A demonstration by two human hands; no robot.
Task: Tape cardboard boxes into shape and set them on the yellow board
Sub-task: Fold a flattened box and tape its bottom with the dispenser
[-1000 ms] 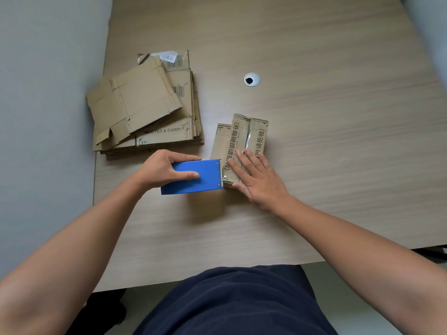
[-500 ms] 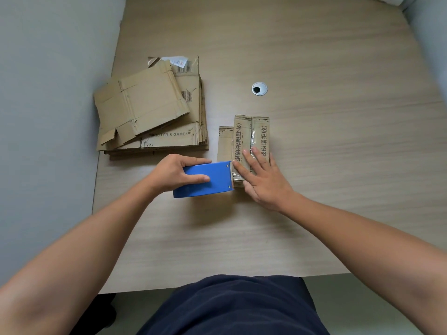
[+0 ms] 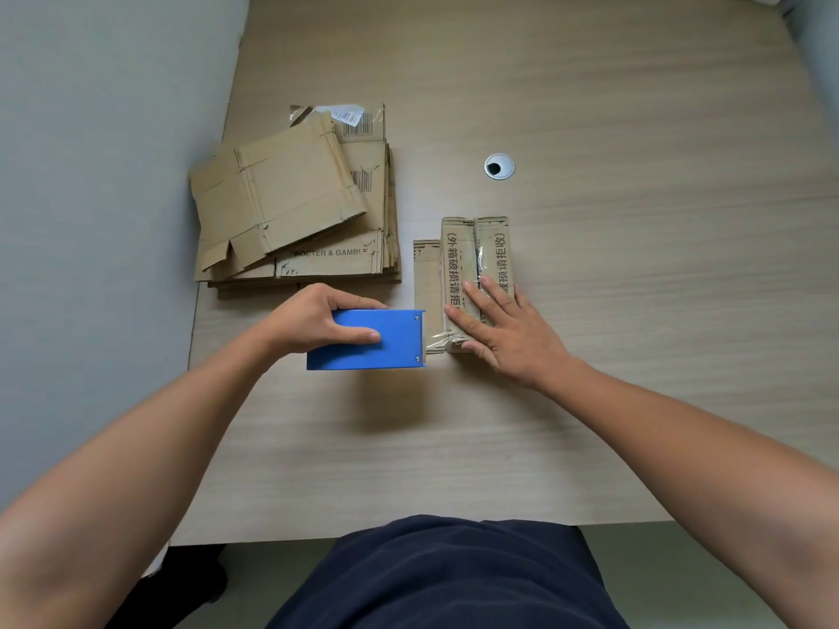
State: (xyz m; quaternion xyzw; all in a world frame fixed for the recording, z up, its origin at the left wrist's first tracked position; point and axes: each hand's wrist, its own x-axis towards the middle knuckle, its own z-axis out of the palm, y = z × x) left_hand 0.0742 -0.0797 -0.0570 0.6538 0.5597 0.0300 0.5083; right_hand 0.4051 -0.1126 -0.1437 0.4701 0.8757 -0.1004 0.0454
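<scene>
Fingers first, head view, the only one I have. Left hand [image 3: 313,317] is wrapped round the blue tape dispenser [image 3: 367,340], thumb on its top face, fingers curled over the far edge, firmly closed on it. Right hand [image 3: 504,331] lies flat and spread, palm down, on the near end of the small cardboard box [image 3: 472,265], pinning it to the wooden table [image 3: 635,265]; it presses and grips nothing.

Box sits mid-table, just right of the stack of flattened cartons [image 3: 290,211], flaps folded shut, printed characters along the top. A short wrinkled stretch of clear tape [image 3: 438,342] bridges the dispenser's mouth and the box's near corner.

Step in hand, as I judge it: finishing a strip across the near end, tape not yet cut. Next move calls for a tear or cut at the dispenser's toothed edge while the right hand holds the box down, then smoothing the loose end.

Yellow board: not in view. No finished boxes seen, so I rate the task early.

Against half a second ago: dispenser has pulled slightly left of the box, opening a gap where tape now shows; before, it sat tight against the cardboard. Right hand unchanged.
</scene>
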